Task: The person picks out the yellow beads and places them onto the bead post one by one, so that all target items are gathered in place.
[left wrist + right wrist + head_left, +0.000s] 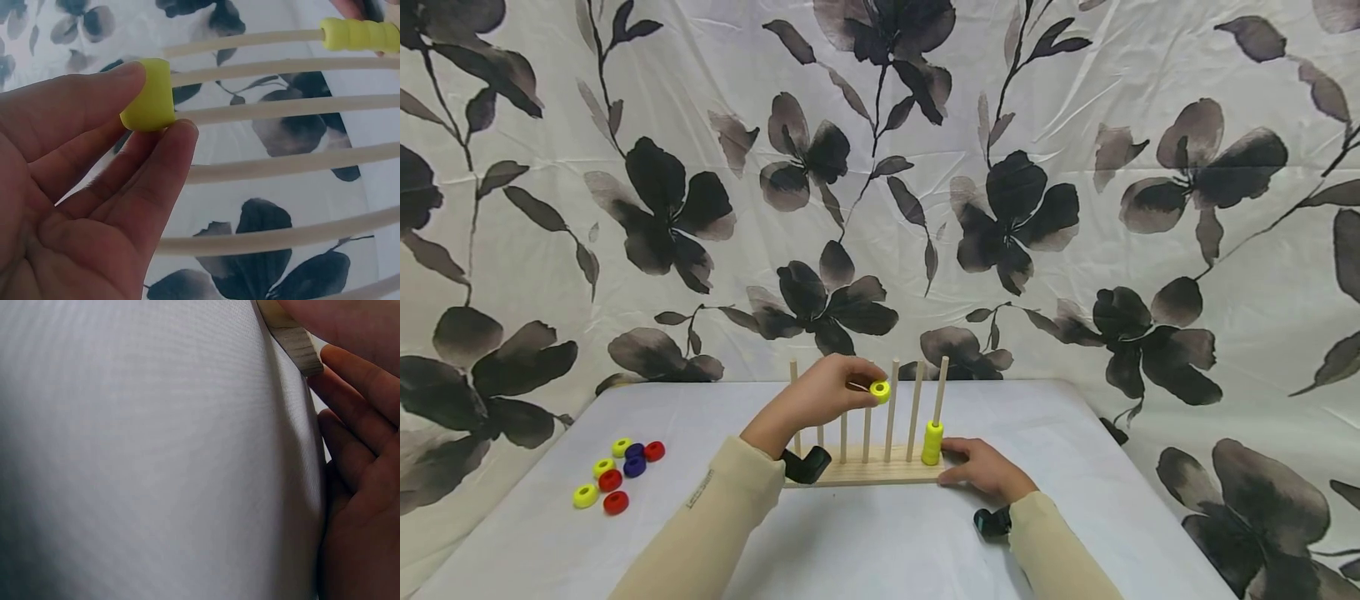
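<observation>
My left hand [829, 390] pinches a yellow ring bead [880, 392] between thumb and fingertips, up among the tops of the pegs. In the left wrist view the bead [153, 94] shows side-on, with bare pegs behind it. A wooden peg stand [880, 475] carries a row of upright pegs. Several yellow beads are stacked [932, 443] at the foot of the rightmost peg [941, 387]. My right hand [988, 468] holds the stand's right end, thumb at the front corner and fingers behind. The right wrist view catches the stand's end [299, 350] by the fingers.
Loose beads lie on the white table [850, 542] at the left: yellow ones [585, 496], red ones [616, 502] and dark blue ones [635, 466]. A floral cloth [880, 208] hangs behind the table.
</observation>
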Tool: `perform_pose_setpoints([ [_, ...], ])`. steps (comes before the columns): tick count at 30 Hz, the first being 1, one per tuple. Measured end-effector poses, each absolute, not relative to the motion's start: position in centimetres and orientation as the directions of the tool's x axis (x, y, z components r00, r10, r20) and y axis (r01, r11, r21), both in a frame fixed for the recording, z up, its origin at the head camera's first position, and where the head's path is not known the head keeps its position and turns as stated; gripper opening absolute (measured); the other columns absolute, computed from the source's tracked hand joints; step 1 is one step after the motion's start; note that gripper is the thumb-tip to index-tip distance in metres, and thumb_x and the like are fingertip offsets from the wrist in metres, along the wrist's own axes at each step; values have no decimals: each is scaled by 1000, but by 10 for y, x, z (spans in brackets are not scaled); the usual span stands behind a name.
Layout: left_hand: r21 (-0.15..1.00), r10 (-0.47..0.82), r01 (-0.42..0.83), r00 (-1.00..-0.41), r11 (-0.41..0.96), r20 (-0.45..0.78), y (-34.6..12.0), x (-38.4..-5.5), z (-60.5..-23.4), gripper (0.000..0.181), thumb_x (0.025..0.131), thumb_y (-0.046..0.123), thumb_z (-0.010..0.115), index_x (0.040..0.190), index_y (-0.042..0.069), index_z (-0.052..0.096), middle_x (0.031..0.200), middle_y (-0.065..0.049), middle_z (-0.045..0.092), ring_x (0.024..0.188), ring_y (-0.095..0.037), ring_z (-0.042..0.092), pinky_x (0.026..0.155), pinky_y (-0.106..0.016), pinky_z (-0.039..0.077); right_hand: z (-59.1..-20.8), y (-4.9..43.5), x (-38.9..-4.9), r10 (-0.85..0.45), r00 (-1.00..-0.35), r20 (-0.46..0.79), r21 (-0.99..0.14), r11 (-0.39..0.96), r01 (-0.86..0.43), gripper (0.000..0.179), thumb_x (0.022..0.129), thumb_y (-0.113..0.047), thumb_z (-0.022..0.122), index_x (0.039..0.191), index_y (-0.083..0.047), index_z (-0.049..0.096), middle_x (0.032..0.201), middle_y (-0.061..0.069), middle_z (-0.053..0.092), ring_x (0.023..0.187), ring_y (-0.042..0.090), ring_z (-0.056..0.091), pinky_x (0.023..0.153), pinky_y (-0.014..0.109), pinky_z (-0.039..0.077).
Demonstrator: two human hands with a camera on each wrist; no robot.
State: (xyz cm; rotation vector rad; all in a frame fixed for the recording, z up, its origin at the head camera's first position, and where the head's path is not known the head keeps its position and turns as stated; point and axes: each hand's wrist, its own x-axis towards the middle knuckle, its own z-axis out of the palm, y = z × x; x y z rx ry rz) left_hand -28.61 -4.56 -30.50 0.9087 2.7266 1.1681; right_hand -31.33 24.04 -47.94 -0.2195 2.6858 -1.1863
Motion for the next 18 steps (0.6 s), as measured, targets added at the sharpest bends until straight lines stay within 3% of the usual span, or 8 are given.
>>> perform_pose_setpoints([
  [18, 663, 531, 520, -821, 539, 212, -19, -295, -268, 38, 88, 14, 70, 125, 10, 65, 115, -2, 68, 102, -13, 65, 89, -30, 56, -479, 239, -311, -228, -966, -124, -747, 662, -61, 70, 74, -27, 83, 137, -15, 56, 146, 9, 49, 140, 37, 37, 114, 62, 26],
])
